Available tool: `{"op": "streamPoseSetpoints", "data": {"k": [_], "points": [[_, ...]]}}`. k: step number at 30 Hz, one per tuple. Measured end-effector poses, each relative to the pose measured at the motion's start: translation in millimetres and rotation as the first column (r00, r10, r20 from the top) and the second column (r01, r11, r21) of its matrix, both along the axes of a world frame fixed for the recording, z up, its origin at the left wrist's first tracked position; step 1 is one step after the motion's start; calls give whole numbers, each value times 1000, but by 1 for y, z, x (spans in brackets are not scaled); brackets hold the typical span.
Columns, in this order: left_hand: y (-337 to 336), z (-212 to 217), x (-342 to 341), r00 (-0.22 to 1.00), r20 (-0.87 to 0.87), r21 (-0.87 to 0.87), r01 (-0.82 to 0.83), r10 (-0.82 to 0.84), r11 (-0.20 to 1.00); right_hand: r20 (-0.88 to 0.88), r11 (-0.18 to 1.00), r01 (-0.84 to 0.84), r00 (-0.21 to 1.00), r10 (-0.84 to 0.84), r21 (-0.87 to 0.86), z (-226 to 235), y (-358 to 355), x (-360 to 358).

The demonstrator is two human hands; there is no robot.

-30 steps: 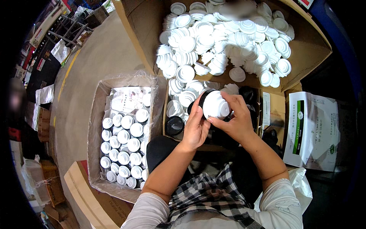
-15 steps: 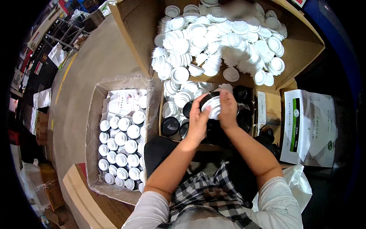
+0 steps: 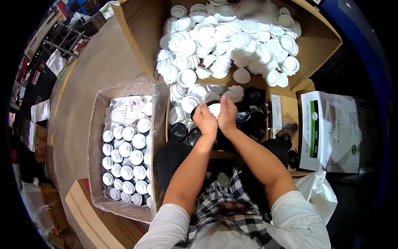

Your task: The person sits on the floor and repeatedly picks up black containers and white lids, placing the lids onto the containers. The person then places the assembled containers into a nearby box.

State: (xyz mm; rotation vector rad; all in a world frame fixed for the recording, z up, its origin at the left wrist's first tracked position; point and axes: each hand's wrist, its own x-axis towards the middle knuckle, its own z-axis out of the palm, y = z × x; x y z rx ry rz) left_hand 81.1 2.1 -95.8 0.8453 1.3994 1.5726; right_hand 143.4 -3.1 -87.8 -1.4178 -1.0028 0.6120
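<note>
Both hands are close together over a carton (image 3: pixel 168 118) in front of me. Between them is a white stepped lid (image 3: pixel 214 109) on a black round part, mostly covered by my fingers. My left hand (image 3: pixel 205 119) wraps round its left side. My right hand (image 3: pixel 227 115) closes on its right side, the thumb raised along it. Below and around the hands lie black round parts (image 3: pixel 178 131) and loose white stepped lids (image 3: pixel 190 102). The lower part of the held piece is hidden.
Behind stands a large tilted carton (image 3: pixel 317 54) heaped with white lids (image 3: pixel 205 31). To the left, a plastic-lined box (image 3: pixel 98 166) holds rows of white-topped pieces (image 3: pixel 127 172). At right are a white printed bag (image 3: pixel 331 128) and black round parts (image 3: pixel 285 140).
The hands have come closer together and turned round the lid, now covering more of it. The whole view has shifted, so the boxes appear slightly further left.
</note>
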Motion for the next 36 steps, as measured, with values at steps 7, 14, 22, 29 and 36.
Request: {"op": "streamPoseSetpoints", "data": {"k": [7, 14, 22, 29, 36], "points": [[0, 10, -7, 1000, -17, 20, -21, 21, 1000, 99, 996, 50, 994, -42, -78, 15, 0, -8], [5, 45, -76, 779, 601, -133, 319, -180, 938, -95, 937, -309, 950, 297, -161, 21, 41, 23], [51, 39, -192, 586, 790, -253, 43, 181, 966, 725, 669, 399, 613, 314, -627, -3, 73, 97], [24, 24, -58, 733, -426, -79, 554, -531, 828, 685, 572, 401, 562, 463, -715, -7, 79, 92], [11, 21, -38, 159, -812, -513, 268, -562, 816, 620, 600, 290, 632, 465, -745, 0, 69, 99]]}}
